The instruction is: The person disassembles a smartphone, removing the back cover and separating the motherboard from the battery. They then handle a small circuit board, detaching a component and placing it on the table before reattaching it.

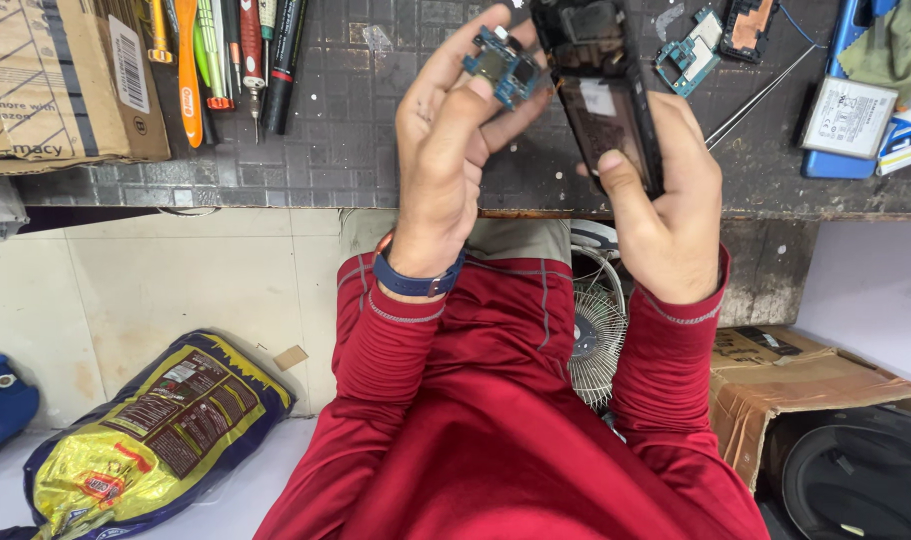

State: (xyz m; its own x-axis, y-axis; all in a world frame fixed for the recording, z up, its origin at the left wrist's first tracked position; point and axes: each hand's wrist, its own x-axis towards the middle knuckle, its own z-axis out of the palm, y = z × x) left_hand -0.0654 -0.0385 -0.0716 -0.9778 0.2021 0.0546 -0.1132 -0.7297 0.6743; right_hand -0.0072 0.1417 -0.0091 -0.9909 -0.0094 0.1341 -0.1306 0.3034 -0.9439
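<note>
My left hand (451, 150) pinches a small blue circuit board (506, 65) between thumb and fingers, over the dark gridded work mat (356, 110). My right hand (666, 200) grips an opened black phone body (606, 90), back side exposed, with the thumb laid on its lower edge. The board sits just left of the phone's upper part, nearly touching it. A blue band wraps my left wrist, and both arms wear red sleeves.
Screwdrivers and pens (231, 55) lie at the mat's back left beside a cardboard box (46, 80). More circuit boards (711, 40), tweezers (761, 95) and a silver battery (848, 115) lie right. Below: a yellow-blue bag (151, 430), a fan (596, 340), an open carton (796, 380).
</note>
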